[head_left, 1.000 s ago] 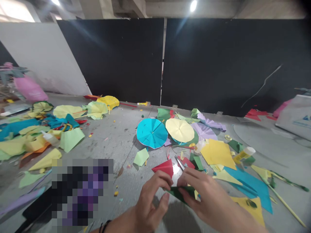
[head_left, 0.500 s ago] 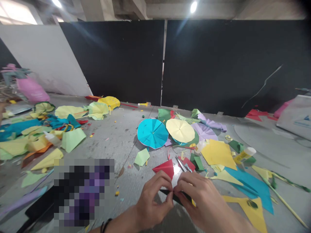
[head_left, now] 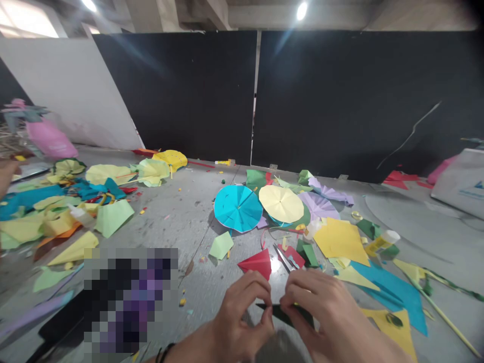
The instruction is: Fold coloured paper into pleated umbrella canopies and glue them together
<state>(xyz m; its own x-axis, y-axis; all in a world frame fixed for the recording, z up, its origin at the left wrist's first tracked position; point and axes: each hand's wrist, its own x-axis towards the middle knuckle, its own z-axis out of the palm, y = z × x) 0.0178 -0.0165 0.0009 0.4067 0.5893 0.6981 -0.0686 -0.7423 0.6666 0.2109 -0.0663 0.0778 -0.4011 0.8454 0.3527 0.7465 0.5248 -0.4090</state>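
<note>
Dark green folded paper (head_left: pixel 289 314) low over table (head_left: pixel 204 287), between left hand (head_left: pixel 244 312) and right hand (head_left: pixel 321 307); both hands pinched on it, fingertips near each other; red folded paper (head_left: pixel 257 263) just beyond.

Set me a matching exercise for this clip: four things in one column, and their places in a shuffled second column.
1. Dark green paper
2. Red folded paper
3. Blue pleated disc
4. Small yellow tube

A. At the foot of the dark wall
B. Lying just beyond the left hand
C. In the fingers of the right hand
D. Beside the pale yellow pleated disc

Pairs: 1-C, 2-B, 3-D, 4-A
</note>
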